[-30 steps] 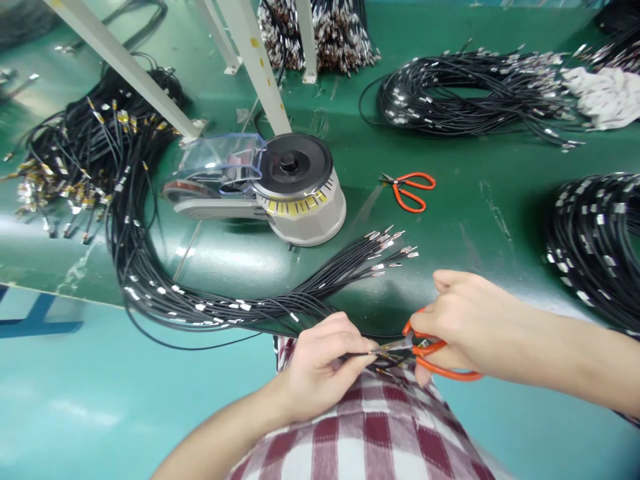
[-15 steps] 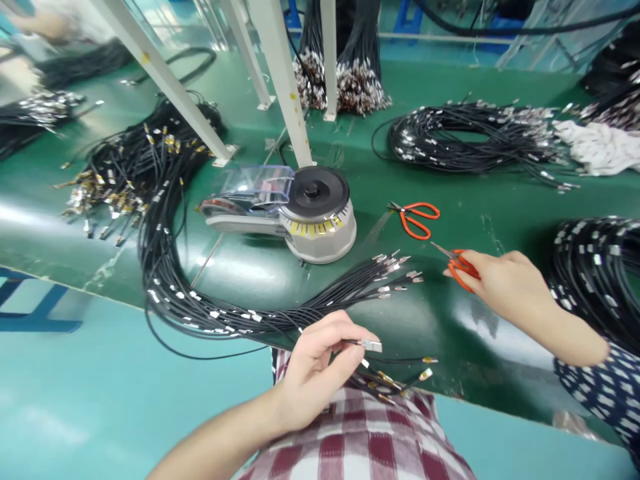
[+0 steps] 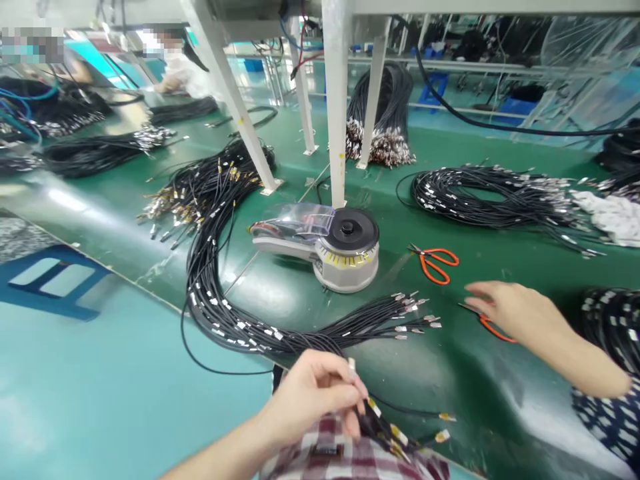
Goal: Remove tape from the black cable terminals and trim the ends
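My left hand (image 3: pixel 325 393) is closed round thin black cables near the table's front edge, with a pale connector (image 3: pixel 352 365) sticking up from its fingers. Yellow-tagged cable ends (image 3: pixel 397 437) hang beside it over the checked apron. My right hand (image 3: pixel 505 310) is above the table at the right, fingers loosely spread, over red-handled scissors (image 3: pixel 495 328) that lie partly hidden beneath it. Left of that hand lies a second pair of red scissors (image 3: pixel 437 265). A long bundle of black cables (image 3: pixel 240 325) curves across the table behind my left hand.
A round tape dispenser (image 3: pixel 347 257) stands mid-table below white posts (image 3: pixel 336 107). Coiled black cables (image 3: pixel 480 193) lie at the right, beside a white cloth (image 3: pixel 615 217). More cable bundles lie at the back left, near a person in white (image 3: pixel 185 70).
My right hand has let go of the scissors, which now lie on the table. The connector at my left hand has turned from sideways to upright. The view has tilted up, showing more background.
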Available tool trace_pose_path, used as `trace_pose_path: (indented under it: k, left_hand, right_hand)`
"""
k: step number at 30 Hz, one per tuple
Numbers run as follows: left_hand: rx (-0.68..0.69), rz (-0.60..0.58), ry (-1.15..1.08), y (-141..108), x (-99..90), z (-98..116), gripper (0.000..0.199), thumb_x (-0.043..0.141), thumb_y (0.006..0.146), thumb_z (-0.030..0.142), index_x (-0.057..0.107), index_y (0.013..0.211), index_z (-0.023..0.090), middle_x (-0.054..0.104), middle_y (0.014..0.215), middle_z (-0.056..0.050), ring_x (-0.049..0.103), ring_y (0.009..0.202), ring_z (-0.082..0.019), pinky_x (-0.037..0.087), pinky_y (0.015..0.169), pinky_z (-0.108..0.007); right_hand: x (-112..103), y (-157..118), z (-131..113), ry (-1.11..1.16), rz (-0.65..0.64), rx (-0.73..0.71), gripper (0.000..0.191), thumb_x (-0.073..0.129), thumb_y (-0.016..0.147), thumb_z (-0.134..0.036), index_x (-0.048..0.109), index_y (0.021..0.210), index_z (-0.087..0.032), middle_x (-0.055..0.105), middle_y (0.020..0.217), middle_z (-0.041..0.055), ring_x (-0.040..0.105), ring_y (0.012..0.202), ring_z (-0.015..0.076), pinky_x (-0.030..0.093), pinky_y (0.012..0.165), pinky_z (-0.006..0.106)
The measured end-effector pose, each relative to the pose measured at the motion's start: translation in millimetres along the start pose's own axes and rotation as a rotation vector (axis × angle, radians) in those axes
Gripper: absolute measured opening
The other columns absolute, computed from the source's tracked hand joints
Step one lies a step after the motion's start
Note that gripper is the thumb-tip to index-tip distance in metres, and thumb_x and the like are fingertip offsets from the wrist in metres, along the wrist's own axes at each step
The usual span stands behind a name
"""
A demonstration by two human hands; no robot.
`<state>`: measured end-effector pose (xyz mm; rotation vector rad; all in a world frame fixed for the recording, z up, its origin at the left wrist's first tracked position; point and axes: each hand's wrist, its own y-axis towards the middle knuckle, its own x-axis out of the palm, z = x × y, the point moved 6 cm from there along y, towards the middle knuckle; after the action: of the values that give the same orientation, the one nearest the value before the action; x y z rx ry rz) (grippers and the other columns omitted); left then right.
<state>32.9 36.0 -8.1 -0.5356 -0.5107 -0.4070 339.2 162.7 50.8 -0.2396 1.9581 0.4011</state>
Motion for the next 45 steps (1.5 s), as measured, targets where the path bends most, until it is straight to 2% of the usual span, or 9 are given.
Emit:
trace_pose_path:
  k: [1, 4, 7, 10, 16, 23, 28, 31, 45]
  left_hand:
    - [-0.016, 0.058, -0.009, 5, -0.4, -7, 0.028, 0.085, 0.071, 0.034, 0.069, 0.073, 0.011, 0.070, 0.067, -0.006, 0.068, 0.049, -0.015, 0.054, 0.046, -0.022]
    - [0.079, 0.214, 0.015, 20, 0.6, -8, 0.039, 0.088, 0.065, 0.041, 0.065, 0.068, 0.010, 0.069, 0.064, -0.004, 0.066, 0.044, -0.014, 0.053, 0.044, -0.022]
    - [0.138, 0.250, 0.014, 27, 3.1, 1, 0.042, 0.088, 0.063, 0.043, 0.063, 0.067, 0.010, 0.068, 0.063, -0.003, 0.064, 0.042, -0.014, 0.052, 0.041, -0.022]
    - [0.148, 0.252, 0.004, 27, 1.0, 5, 0.044, 0.088, 0.062, 0.044, 0.061, 0.066, 0.010, 0.068, 0.062, -0.003, 0.064, 0.040, -0.014, 0.051, 0.039, -0.021]
    - [0.141, 0.247, 0.011, 28, -1.3, 2, 0.043, 0.087, 0.064, 0.045, 0.061, 0.067, 0.011, 0.067, 0.061, -0.003, 0.064, 0.040, -0.014, 0.051, 0.040, -0.022]
    - [0.120, 0.248, 0.056, 25, 1.4, 10, 0.042, 0.086, 0.065, 0.044, 0.067, 0.082, 0.010, 0.065, 0.059, -0.001, 0.062, 0.039, -0.013, 0.050, 0.040, -0.021]
    - [0.120, 0.251, 0.056, 21, 3.4, 13, 0.043, 0.086, 0.067, 0.036, 0.065, 0.096, 0.013, 0.064, 0.059, 0.002, 0.061, 0.038, -0.012, 0.049, 0.039, -0.020]
    - [0.096, 0.262, 0.085, 22, 6.0, 11, 0.041, 0.085, 0.068, 0.032, 0.064, 0.098, 0.013, 0.062, 0.057, 0.004, 0.062, 0.038, -0.012, 0.049, 0.040, -0.019]
    - [0.138, 0.263, 0.200, 20, 13.8, 10, 0.029, 0.077, 0.073, 0.019, 0.067, 0.100, 0.013, 0.061, 0.056, 0.005, 0.062, 0.041, -0.010, 0.052, 0.044, -0.018]
  right_hand:
    - [8, 11, -15, 0.119, -0.082, 0.094, 0.020, 0.064, 0.088, -0.037, 0.077, 0.095, -0.023, 0.077, 0.081, 0.0099, 0.067, 0.061, 0.0244, 0.044, 0.055, 0.034]
    - [36, 43, -67, 0.645, -0.146, 0.294, 0.033, 0.070, 0.083, -0.046, 0.073, 0.101, -0.019, 0.075, 0.076, 0.0063, 0.070, 0.068, 0.0225, 0.050, 0.066, 0.034]
    - [62, 70, -101, 0.977, -0.104, 0.416, 0.038, 0.077, 0.073, -0.049, 0.074, 0.094, -0.017, 0.072, 0.072, 0.0040, 0.064, 0.064, 0.0159, 0.045, 0.058, 0.027]
    - [79, 83, -114, 1.114, -0.153, 0.500, 0.040, 0.077, 0.072, -0.053, 0.073, 0.087, -0.016, 0.074, 0.087, 0.0063, 0.063, 0.064, 0.0118, 0.039, 0.053, 0.023]
    - [81, 84, -122, 1.167, -0.171, 0.615, 0.031, 0.078, 0.071, -0.045, 0.070, 0.077, -0.015, 0.070, 0.082, 0.0035, 0.059, 0.060, 0.0089, 0.034, 0.052, 0.022]
    - [67, 71, -136, 1.144, -0.092, 0.463, 0.029, 0.076, 0.072, -0.044, 0.066, 0.071, -0.017, 0.052, 0.057, -0.0056, 0.034, 0.045, 0.0069, 0.027, 0.048, 0.025]
    - [74, 20, -141, 1.104, -0.451, 0.396, 0.033, 0.075, 0.075, -0.048, 0.064, 0.075, -0.017, 0.053, 0.062, -0.0041, 0.040, 0.051, 0.0082, 0.031, 0.048, 0.023]
    - [77, -5, -141, 1.034, -0.573, 0.359, 0.032, 0.074, 0.078, -0.046, 0.064, 0.073, -0.016, 0.057, 0.064, -0.0022, 0.044, 0.057, 0.0101, 0.037, 0.055, 0.024]
    - [69, -12, -149, 0.805, -0.475, 0.131, 0.015, 0.063, 0.086, -0.025, 0.064, 0.073, -0.018, 0.062, 0.072, -0.0006, 0.055, 0.066, 0.0125, 0.045, 0.063, 0.024]
